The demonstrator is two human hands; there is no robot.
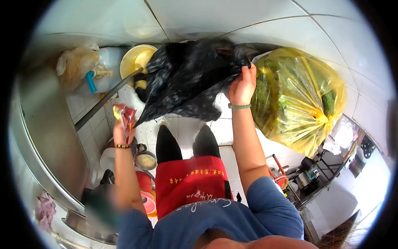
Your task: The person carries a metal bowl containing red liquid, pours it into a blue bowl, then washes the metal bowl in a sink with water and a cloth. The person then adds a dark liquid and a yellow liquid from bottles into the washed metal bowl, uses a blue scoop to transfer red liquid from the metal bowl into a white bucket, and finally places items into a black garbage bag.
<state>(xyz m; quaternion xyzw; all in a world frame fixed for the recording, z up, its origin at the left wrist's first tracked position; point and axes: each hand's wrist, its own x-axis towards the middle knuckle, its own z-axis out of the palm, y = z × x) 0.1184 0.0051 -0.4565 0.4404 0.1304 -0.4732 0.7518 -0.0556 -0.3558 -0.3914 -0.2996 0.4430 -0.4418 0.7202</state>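
Observation:
My right hand (243,86) grips the upper right edge of a large black plastic bag (189,81), which hangs crumpled and spread over the tiled floor. In my left hand (123,134) is a small red-and-clear plastic packet (126,115). A stretched corner of the black bag reaches this hand; whether the fingers pinch it too, I cannot tell. Close to the right of my right hand stands a knotted, bulging translucent yellow bag (295,102), with long green vegetables, apparently cucumbers, showing through.
A yellow bucket (132,63) stands behind a grey pipe (107,101) that slants across the left. Against the wall is a plastic container (113,62). A steel counter (49,121) lies left, with pots (146,161) and a red bucket (143,182) below. A rack (306,177) holds kitchenware at right.

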